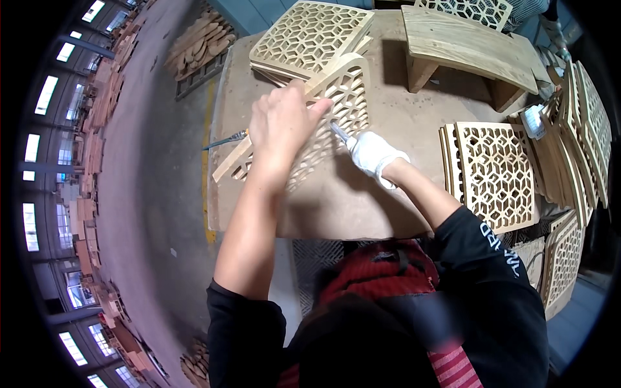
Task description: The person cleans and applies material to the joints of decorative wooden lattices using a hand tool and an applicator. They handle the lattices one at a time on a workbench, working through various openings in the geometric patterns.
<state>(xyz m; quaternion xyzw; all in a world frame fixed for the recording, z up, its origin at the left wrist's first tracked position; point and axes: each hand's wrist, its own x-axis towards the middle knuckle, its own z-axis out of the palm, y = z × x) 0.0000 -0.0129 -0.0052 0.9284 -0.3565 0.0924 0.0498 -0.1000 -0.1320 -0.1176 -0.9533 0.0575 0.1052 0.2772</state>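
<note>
A pale wooden lattice panel (352, 94) with a star-like cut-out pattern is tilted up on edge over the bench. My bare left hand (278, 119) is closed over its upper frame edge, thumb toward the cut-outs. My right hand (375, 155), in a white glove, is closed round a slim grey tool (339, 133). The tool's tip is at the panel's face; its exact kind is too small to make out. Beside my left wrist lies a thin dark rod-like tool (226, 140) with a yellow-orange end, partly hidden by the hand.
Stacked lattice panels stand at the back (314, 35) and right (498, 174) of the bench (310, 216). A low wooden stand (469, 45) is at the back right. More panels (585, 129) lean at the far right, near a white brush-like object (534, 121). Wooden pieces (202, 42) sit on a pallet.
</note>
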